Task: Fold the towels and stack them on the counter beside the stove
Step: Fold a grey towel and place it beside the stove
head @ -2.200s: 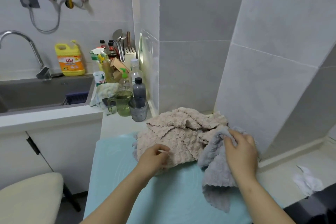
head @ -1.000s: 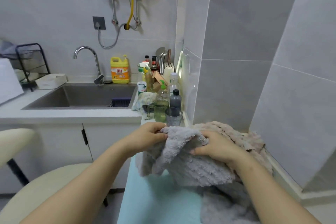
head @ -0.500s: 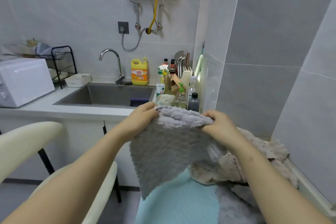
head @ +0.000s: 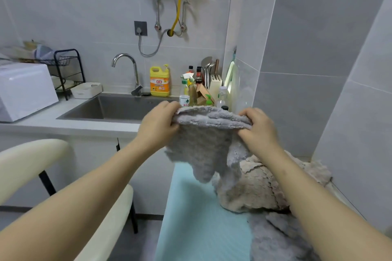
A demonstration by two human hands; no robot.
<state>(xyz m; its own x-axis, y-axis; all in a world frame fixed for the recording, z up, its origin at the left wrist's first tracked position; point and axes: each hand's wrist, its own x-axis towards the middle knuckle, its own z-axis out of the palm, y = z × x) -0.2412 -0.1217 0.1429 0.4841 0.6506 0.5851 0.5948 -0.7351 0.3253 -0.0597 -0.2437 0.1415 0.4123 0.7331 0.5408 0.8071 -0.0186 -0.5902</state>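
Note:
A grey fluffy towel (head: 203,144) hangs in the air in front of me, its top edge doubled over. My left hand (head: 158,125) grips its left top corner. My right hand (head: 257,127) grips the right top corner. The towel's lower edge dangles unevenly above a light blue mat (head: 197,224). A crumpled beige towel (head: 252,186) lies in a heap on the mat under my right forearm. Another grey towel (head: 275,241) lies on the mat at the lower right, partly hidden by my arm.
Bottles and a knife block (head: 201,89) crowd the counter behind the towel, by the sink (head: 118,108) and tap. A white appliance (head: 23,91) stands far left. A cream chair (head: 53,176) sits at lower left. Tiled walls (head: 318,70) close in on the right.
Both hands lifted the grey towel off the pile and raised it to chest height, spreading its top edge. My view swung up and left toward the sink.

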